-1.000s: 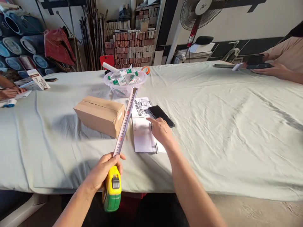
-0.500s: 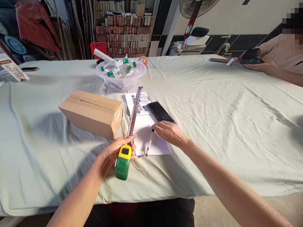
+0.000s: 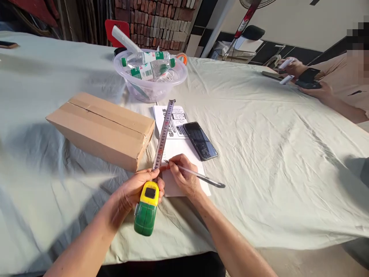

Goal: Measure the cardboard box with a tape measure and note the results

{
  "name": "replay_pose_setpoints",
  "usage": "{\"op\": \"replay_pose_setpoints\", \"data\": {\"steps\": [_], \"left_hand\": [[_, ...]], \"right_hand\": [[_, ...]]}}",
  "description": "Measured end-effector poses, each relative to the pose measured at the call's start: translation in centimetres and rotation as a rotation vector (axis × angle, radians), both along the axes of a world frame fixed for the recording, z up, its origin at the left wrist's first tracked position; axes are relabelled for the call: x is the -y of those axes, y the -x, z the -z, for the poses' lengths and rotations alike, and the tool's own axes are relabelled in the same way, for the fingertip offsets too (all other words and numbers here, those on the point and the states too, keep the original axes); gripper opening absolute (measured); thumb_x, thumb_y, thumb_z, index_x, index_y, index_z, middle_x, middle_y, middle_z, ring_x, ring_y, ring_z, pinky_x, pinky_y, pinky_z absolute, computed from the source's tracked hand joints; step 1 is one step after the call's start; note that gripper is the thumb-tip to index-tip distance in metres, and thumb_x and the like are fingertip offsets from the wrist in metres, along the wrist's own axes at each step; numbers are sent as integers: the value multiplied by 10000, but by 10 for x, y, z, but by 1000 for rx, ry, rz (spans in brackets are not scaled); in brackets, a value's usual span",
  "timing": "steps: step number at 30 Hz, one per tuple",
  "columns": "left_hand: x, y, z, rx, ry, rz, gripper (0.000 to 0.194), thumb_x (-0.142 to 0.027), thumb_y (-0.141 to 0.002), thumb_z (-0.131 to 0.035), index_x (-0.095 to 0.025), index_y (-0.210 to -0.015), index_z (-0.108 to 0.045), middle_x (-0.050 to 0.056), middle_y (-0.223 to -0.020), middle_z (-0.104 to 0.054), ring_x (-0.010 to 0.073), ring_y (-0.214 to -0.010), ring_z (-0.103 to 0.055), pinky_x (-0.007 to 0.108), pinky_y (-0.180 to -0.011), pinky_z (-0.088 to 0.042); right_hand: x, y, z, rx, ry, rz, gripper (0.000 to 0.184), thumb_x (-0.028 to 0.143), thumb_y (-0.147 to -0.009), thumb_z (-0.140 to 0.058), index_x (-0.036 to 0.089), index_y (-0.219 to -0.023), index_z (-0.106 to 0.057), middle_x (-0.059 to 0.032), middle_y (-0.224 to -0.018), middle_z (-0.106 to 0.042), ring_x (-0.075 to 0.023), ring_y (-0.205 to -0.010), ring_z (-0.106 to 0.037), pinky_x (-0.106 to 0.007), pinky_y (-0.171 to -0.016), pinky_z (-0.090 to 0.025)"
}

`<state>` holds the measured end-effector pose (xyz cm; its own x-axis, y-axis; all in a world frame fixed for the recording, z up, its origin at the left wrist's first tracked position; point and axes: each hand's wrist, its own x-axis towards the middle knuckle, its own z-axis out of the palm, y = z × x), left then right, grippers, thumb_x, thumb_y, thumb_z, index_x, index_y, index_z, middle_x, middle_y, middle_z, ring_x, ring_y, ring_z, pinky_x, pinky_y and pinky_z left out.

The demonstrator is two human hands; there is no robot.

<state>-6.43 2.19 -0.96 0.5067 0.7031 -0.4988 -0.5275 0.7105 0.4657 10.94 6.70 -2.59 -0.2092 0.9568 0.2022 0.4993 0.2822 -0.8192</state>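
My left hand is closed around a green and yellow tape measure, its thumb on the blade. The blade is drawn out and slants away over the left side of a white paper booklet. In my right hand a pen is pinched, its tip at small marks on the lower white page. A black phone lies across the booklet's right edge. Left of the tape blade rests a closed cardboard box. My right hand hides part of the page.
A clear plastic basin with empty bottles stands behind the booklet, an orange tape roll beside it. Pale cloth covers the table. At the far right another person's hands hold a dark object. A dark phone lies far left.
My right hand has picked up the pen from the page and moved left, bringing its tip to the paper beside the blade. The other person has raised a hand with a white item.
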Motion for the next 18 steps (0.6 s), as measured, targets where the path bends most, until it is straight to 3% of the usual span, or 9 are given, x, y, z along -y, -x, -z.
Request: {"op": "replay_pose_setpoints", "data": {"steps": [14, 18], "left_hand": [[-2, -2, 0, -6, 65, -21, 219, -322, -929, -528, -142, -814, -576, 34, -594, -591, 132, -476, -561, 235, -489, -447], [-1, -1, -4, -24, 43, -1, 235, -343, -925, -532, -134, -848, -608, 40, -581, -594, 134, -478, -560, 234, -491, -440]], "right_hand": [[-1, 0, 1, -2, 71, -19, 166, 350, -905, -488, 236, -795, -538, 10, -650, -629, -161, -598, -585, -283, -583, -444], [-1, 0, 1, 7, 71, -13, 166, 351, -906, -487, 238, -796, -537, 12, -651, -632, -161, -599, -585, -282, -586, -446]]}}
